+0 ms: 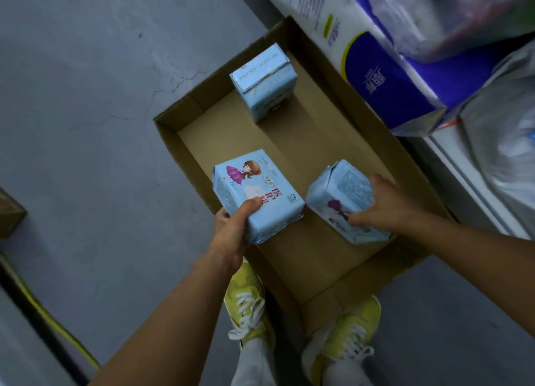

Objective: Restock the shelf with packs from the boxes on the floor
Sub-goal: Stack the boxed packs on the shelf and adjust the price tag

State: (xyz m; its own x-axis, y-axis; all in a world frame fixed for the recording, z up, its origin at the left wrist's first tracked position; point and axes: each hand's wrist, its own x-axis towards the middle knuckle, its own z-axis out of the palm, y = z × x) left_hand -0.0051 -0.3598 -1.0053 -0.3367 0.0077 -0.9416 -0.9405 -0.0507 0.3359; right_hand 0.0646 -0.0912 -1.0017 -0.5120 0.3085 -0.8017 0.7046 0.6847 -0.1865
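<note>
An open cardboard box (362, 272) lies on the grey floor below me. My left hand (231, 229) grips a light blue pack (254, 191) with a cartoon girl printed on it, thumb on top, above the box's left wall. My right hand (385, 203) grips a second light blue pack (338, 194) inside the box, fingers curled over its near side. A third blue pack (260, 81) stands upright at the far end of the box.
White shelving (463, 168) runs along the right, loaded with blue-and-white tissue packs (385, 76) and clear plastic bags (498, 136). My yellow sneakers (249, 301) stand against the box's near end. Another cardboard box corner (8, 215) shows at far left.
</note>
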